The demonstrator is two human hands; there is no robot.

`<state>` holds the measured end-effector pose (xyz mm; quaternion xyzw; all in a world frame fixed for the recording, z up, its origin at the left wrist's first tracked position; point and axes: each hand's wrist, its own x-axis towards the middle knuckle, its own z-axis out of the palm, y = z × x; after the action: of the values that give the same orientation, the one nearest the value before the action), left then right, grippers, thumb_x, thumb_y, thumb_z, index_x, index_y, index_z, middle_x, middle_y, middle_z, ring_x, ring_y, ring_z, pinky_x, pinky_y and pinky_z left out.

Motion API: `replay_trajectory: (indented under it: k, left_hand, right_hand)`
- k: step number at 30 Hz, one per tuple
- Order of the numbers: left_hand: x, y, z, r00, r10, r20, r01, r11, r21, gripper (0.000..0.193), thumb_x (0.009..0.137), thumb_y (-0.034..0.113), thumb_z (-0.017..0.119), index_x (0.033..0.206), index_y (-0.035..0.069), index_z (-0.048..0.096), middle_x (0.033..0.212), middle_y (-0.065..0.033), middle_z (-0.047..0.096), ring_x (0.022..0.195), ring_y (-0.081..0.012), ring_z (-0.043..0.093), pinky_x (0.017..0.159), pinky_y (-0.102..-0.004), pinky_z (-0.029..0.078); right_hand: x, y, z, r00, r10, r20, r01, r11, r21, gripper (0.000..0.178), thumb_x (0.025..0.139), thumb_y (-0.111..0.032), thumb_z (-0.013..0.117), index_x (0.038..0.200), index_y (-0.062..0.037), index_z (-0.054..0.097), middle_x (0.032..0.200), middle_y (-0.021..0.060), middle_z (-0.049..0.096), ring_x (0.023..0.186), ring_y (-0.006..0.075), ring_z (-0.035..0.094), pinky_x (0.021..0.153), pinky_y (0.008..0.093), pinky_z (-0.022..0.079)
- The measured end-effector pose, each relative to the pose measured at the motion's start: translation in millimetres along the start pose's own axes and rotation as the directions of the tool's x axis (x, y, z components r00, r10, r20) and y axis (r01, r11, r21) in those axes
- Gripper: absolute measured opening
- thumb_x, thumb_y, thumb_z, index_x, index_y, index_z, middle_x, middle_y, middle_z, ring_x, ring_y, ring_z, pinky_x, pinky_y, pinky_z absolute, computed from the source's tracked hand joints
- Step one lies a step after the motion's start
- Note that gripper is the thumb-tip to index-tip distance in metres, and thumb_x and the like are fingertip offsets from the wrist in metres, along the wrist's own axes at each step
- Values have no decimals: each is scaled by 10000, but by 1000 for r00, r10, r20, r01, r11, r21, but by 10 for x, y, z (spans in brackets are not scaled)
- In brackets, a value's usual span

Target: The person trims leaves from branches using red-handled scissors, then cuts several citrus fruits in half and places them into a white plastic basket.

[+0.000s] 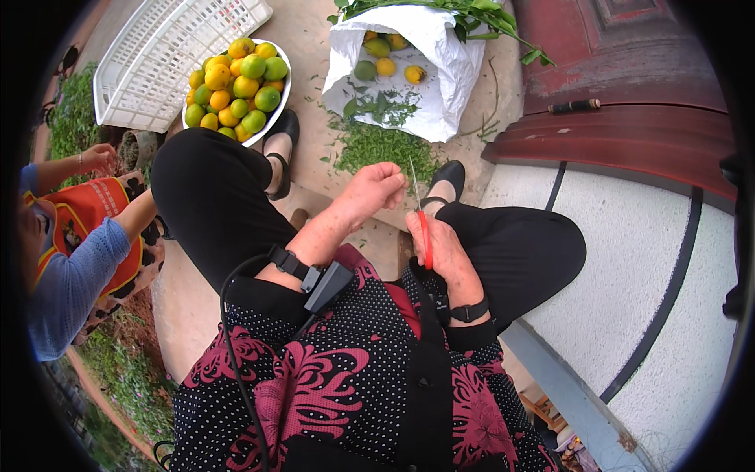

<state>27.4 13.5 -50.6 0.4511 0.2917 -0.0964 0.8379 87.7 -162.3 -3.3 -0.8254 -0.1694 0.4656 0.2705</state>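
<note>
My right hand [446, 250] is closed around a pair of scissors [425, 236] with red handles, its thin blades pointing up and away from me. Just left of the blades, my left hand [373, 191] is closed with its fingertips pinched together; what they hold, if anything, is too small to make out. Beyond both hands, green leaf clippings [381, 149] lie heaped on the ground between my shoes. Past them lies a white woven sack [448, 71], its mouth toward me, with several yellow and green citrus fruits [385, 66] and loose leaves inside.
At the far left a white bowl [285, 86] is piled with citrus fruits [236, 86], beside a white plastic crate [141, 75]. Leafy branches [472, 9] lie over the sack. A person [82, 244] is on the left. A red wooden door [629, 71] borders the right.
</note>
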Motion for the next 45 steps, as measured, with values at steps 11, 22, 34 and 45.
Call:
replay_trajectory:
  k: [11,22,34,45]
  left_hand:
    - [-6,18,12,1000,15,-5,-15,1000,-2,210,1021,198,480,942,64,621,729,20,609,635,-61,543,597,-215,434]
    - [18,-28,54,995,77,-56,-73,996,57,214,994,171,482,872,34,592,671,-23,590,590,-100,525,568,-242,443]
    - [-15,73,-47,993,111,-39,-78,868,491,255,977,195,480,872,2,610,665,-57,616,626,-155,588,623,-320,484]
    - [66,96,-46,998,43,-52,-33,984,174,220,1008,122,455,983,-30,612,775,-60,666,663,-116,637,631,-274,516]
  right_hand:
    - [33,-11,-8,1000,-14,-24,14,999,-29,613,972,-564,470,867,23,610,794,277,622,851,472,616,747,497,466]
    - [42,-102,-16,999,-43,22,45,989,-139,599,971,-569,462,978,13,599,943,264,656,942,452,626,798,484,482]
    - [86,-122,-17,998,-62,23,66,959,-275,611,963,-591,466,971,1,619,861,238,669,884,453,640,774,501,492]
    - [127,-239,-23,999,10,-51,-23,964,-266,619,960,-598,458,982,7,587,943,261,677,938,454,646,805,502,500]
